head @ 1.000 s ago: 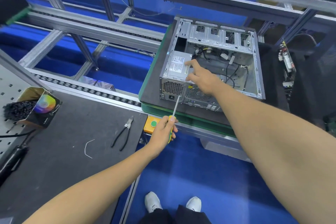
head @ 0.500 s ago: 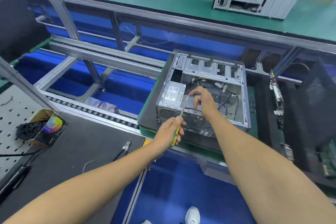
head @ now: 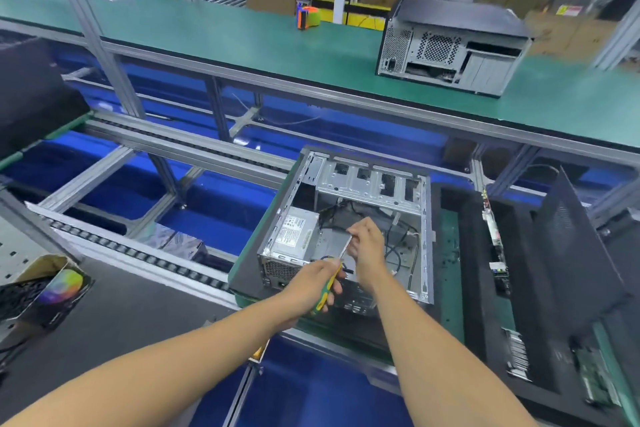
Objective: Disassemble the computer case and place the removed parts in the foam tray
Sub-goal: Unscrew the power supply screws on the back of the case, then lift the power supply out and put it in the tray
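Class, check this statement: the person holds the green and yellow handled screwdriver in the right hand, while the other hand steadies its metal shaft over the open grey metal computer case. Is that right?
Not quite. The head view shows the green and yellow handled screwdriver gripped in the left hand, not the right. The right hand is the one pinching its metal shaft over the open grey metal computer case.

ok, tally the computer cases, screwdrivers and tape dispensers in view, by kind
Computer cases: 2, the open case under the hands and a closed case on the far green bench.
Screwdrivers: 1, the screwdriver.
Tape dispensers: 1, the tape dispenser.
Total: 4
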A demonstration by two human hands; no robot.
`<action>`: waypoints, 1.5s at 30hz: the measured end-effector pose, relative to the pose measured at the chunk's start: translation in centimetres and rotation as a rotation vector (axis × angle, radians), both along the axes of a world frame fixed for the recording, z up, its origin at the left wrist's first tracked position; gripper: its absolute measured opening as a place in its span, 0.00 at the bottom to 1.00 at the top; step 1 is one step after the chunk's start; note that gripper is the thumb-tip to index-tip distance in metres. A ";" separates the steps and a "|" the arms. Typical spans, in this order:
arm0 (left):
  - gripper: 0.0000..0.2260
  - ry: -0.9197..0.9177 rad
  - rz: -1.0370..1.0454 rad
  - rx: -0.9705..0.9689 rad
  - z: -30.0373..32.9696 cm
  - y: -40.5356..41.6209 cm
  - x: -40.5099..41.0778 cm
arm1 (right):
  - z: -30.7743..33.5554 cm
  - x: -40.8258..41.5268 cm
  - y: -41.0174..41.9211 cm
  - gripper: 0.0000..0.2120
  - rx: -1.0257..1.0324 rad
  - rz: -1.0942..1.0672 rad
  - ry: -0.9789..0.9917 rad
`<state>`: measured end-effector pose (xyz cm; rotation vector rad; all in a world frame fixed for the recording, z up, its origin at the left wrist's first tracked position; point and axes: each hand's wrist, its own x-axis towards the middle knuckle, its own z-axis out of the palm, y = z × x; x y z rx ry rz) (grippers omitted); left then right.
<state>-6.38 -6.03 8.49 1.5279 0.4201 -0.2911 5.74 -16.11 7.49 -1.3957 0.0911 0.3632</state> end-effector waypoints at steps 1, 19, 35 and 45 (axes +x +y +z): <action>0.21 -0.003 -0.010 0.015 0.1 -0.1 0.3 | -0.1 0.1 -0.2 0.14 0.025 -0.021 0.015; 0.17 -0.107 -0.037 0.291 0.0 -6.3 9.8 | -0.4 3.6 -18.4 0.09 -0.728 -0.179 -0.123; 0.10 0.203 -0.185 0.641 -1.7 -6.0 13.4 | -6.3 2.1 -24.6 0.24 -1.056 0.231 0.358; 0.19 0.477 -0.467 1.002 -2.3 -7.4 14.7 | -0.6 7.0 -14.1 0.14 -0.939 0.057 -0.326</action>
